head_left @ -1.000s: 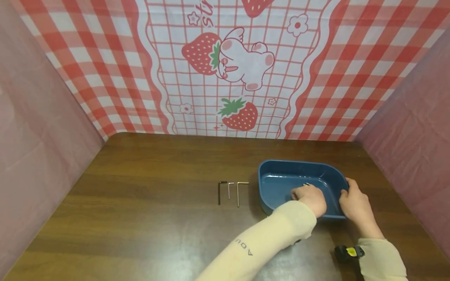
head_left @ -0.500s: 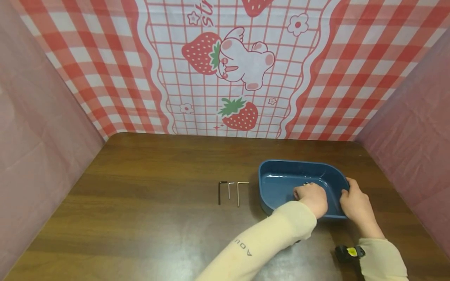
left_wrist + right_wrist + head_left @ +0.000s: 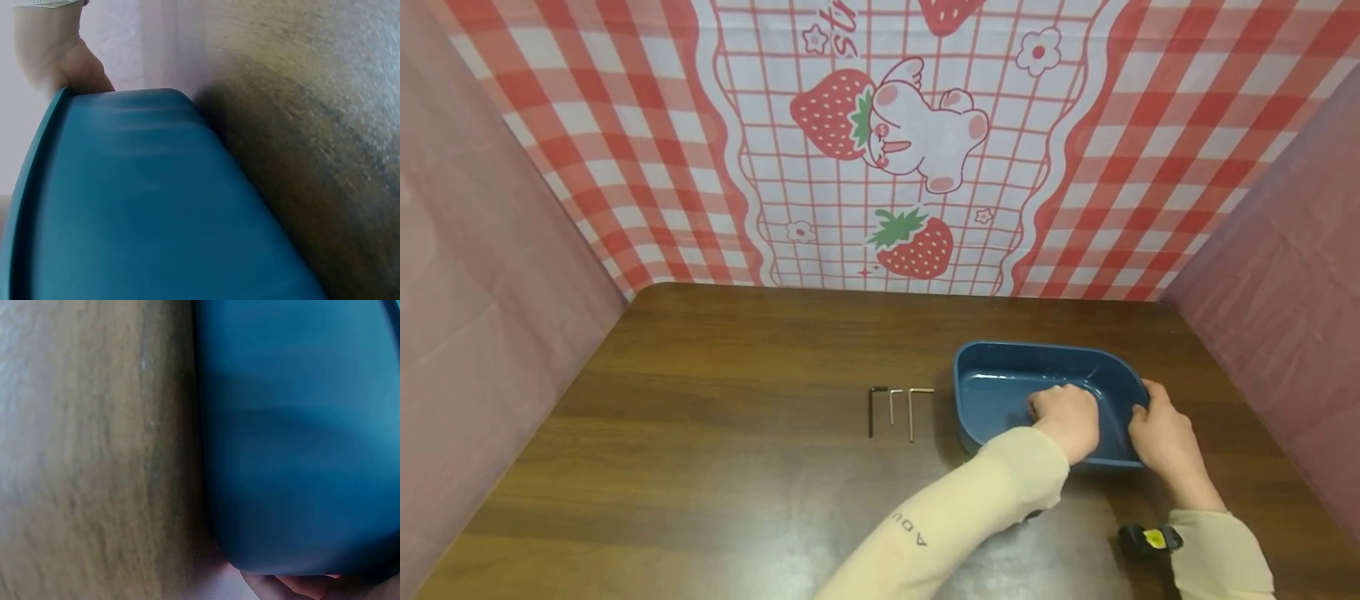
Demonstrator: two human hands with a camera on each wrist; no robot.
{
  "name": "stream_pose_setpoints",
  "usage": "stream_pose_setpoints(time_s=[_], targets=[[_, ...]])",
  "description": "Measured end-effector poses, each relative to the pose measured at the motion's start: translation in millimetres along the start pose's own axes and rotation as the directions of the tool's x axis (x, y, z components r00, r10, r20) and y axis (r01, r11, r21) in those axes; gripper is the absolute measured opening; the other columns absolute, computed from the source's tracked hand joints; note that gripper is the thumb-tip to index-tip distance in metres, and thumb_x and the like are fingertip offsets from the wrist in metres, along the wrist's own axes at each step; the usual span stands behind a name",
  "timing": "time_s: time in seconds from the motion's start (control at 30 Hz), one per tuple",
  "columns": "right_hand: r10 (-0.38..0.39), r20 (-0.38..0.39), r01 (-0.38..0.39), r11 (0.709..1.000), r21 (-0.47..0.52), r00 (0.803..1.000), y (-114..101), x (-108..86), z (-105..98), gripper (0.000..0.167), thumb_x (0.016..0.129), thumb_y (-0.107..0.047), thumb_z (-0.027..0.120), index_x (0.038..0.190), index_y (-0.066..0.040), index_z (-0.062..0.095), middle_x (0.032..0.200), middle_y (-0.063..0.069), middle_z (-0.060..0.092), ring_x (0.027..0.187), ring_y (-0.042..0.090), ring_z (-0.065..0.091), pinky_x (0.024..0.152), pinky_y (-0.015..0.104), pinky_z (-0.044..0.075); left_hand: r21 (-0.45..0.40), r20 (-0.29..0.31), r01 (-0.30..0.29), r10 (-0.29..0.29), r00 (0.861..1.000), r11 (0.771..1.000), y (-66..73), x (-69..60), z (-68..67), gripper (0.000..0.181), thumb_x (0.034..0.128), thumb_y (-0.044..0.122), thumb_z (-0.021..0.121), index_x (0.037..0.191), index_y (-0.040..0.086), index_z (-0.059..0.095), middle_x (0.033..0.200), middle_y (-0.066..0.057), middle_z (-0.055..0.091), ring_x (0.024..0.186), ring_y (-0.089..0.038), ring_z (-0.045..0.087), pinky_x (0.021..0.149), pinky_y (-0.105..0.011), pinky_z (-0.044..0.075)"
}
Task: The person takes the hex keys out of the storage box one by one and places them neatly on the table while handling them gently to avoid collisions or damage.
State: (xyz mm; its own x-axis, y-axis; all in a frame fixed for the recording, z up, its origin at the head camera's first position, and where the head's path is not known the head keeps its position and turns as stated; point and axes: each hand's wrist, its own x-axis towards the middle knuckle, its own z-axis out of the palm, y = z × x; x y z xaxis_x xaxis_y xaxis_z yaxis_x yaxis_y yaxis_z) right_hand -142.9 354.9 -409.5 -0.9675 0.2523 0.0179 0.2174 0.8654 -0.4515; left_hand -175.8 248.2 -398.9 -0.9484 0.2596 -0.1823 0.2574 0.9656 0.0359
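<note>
On the brown wooden desk (image 3: 700,433), a black L-shaped hex key (image 3: 870,414), a short silver L-shaped hex key (image 3: 892,408) and a longer pale-metal L-shaped hex key (image 3: 911,421) lie unmoved, at nine o'clock of the deep blue plastic tray (image 3: 988,400). Inside it, the left hand (image 3: 1067,421) hides its fingers, their hold untellable; the small shiny tip beyond its knuckles has vanished. The right hand (image 3: 1167,433) still grips the rim at three o'clock.

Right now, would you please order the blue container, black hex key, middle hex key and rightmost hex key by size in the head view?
Blue container
Rightmost hex key and black hex key: too alike to rank
Middle hex key
</note>
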Motion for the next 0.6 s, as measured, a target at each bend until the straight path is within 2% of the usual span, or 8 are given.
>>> stream_pose_setpoints(time_s=[0.17, 0.33, 0.47, 0.6], targets=[[0.007, 0.007, -0.007, 1.0, 0.006, 1.0, 1, 0.3, 0, 0.045, 0.093, -0.01, 0.031, 0.133, 0.009, 0.023, 0.118, 0.044, 0.038, 0.101, 0.061, 0.04, 0.076, 0.061, 0.036, -0.006, -0.032, -0.05, 0.05, 0.998, 0.999, -3.9, -1.4, -1.6, 0.017, 0.0835, 0.04, 0.058, 0.1, 0.038, 0.063, 0.096, 0.019, 0.063, 0.077, -0.004, 0.057, 0.054, -0.034, 0.039], [-0.001, 0.005, 0.001, 1.0, 0.002, 1.0, -1, 0.2, 1, 0.045, 0.093, -0.01, 0.031, 0.132, 0.01, 0.024, 0.117, 0.044, 0.039, 0.1, 0.061, 0.041, 0.076, 0.061, 0.037, 0.005, -0.082, -0.12, 0.12, 0.989, 0.993, -11.9, -5.5, -7.5, 0.019, 0.0816, 0.041, 0.06, 0.1, 0.037, 0.063, 0.094, 0.016, 0.064, 0.078, -0.006, 0.06, 0.058, -0.03, 0.043], [-0.008, -0.006, 0.008, 1.0, -0.004, 1.0, -1, 0.4, 0, 0.044, 0.092, -0.009, 0.032, 0.131, 0.01, 0.025, 0.115, 0.044, 0.04, 0.098, 0.06, 0.042, 0.075, 0.061, 0.037, -0.054, -0.13, -0.206, 0.197, 0.972, 0.977, -22.7, -9.0, -11.2, 0.013, 0.0822, 0.039, 0.06, 0.092, 0.032, 0.066, 0.088, 0.014, 0.065, 0.073, -0.007, 0.061, 0.055, -0.028, 0.045], [-0.018, -0.017, 0.018, 1.0, -0.002, 1.0, 0, 0.3, 1, 0.043, 0.092, -0.008, 0.033, 0.13, 0.01, 0.026, 0.114, 0.045, 0.041, 0.097, 0.06, 0.043, 0.073, 0.06, 0.038, -0.173, -0.169, -0.294, 0.266, 0.949, 0.94, -37.0, -10.6, -12.6, 0.018, 0.0833, 0.038, 0.06, 0.074, 0.024, 0.065, 0.07, 0.01, 0.06, 0.064, -0.008, 0.058, 0.051, -0.026, 0.044]])
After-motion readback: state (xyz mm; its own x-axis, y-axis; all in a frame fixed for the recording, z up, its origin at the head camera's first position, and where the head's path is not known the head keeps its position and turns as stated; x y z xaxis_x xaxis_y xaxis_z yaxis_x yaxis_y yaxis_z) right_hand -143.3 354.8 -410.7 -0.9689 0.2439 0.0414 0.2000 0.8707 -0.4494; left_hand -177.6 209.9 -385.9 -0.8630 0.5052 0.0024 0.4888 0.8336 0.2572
